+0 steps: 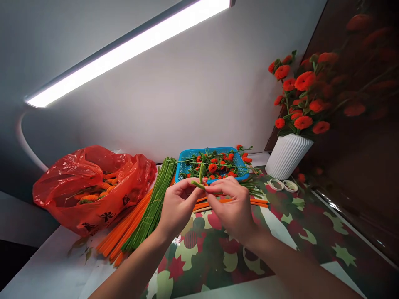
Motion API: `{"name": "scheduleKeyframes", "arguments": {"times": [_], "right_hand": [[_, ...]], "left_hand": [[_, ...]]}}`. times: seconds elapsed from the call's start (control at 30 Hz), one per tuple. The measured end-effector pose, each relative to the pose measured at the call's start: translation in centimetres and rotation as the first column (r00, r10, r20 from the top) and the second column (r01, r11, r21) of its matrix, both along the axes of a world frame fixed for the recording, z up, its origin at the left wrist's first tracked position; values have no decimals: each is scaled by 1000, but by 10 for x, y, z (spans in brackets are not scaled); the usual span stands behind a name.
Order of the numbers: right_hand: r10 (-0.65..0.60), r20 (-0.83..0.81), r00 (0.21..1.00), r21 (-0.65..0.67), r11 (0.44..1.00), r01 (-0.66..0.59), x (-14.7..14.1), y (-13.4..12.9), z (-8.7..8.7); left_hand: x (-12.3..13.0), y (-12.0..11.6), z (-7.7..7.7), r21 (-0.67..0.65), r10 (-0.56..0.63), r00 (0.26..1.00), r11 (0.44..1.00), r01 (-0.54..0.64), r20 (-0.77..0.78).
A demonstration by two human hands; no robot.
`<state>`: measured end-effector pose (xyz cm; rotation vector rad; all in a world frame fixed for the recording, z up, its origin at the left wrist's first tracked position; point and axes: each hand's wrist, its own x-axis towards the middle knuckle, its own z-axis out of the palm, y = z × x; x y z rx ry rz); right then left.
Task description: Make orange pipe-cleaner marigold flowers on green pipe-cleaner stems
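Note:
Both hands meet over the middle of the table, pinching a short green pipe cleaner [201, 174] that is bent, with one part upright and one part lying sideways. My left hand [179, 203] grips it from the left, thumb and fingers pressed together. From the right, my right hand [232, 203] pinches the same piece with thumb and forefinger. Just behind the hands stands a blue plastic basket [180, 166] with orange-red pipe-cleaner flowers [213, 167] on green stems. A bundle of green pipe cleaners [152, 207] lies beside my left hand, next to orange pipe cleaners [124, 228].
On the left sits a red plastic bag [62, 199] holding orange pieces. A white ribbed vase [288, 155] of orange flowers stands at the right, with two tape rolls [276, 185] before it. A lit lamp [134, 52] hangs above. The patterned tablecloth [218, 261] covers the table.

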<state>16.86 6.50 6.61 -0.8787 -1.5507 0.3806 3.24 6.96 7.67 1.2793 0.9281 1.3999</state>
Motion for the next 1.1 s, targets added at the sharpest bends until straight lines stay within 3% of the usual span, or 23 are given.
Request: {"name": "scheduleKeyframes", "arguments": {"times": [0.27, 0.47, 0.83, 1.0, 1.1], "right_hand": [[-19, 43, 999, -7, 1000, 19, 5, 1, 4], [-42, 184, 982, 158, 987, 13, 7, 1, 5], [-76, 211, 974, 190, 981, 36, 5, 2, -9], [-38, 183, 982, 133, 991, 13, 0, -1, -14], [7, -23, 1000, -85, 996, -9, -8, -5, -11]], "left_hand": [[-5, -3, 2, 18, -11, 996, 1000, 12, -83], [-2, -3, 4, -63, -13, 999, 998, 11, -30], [1, -3, -6, 54, 48, 989, 998, -41, -142], [4, -5, -11, 212, 207, 955, 964, -161, -213], [4, -4, -17, 456, 370, 882, 864, -212, -291]]}}
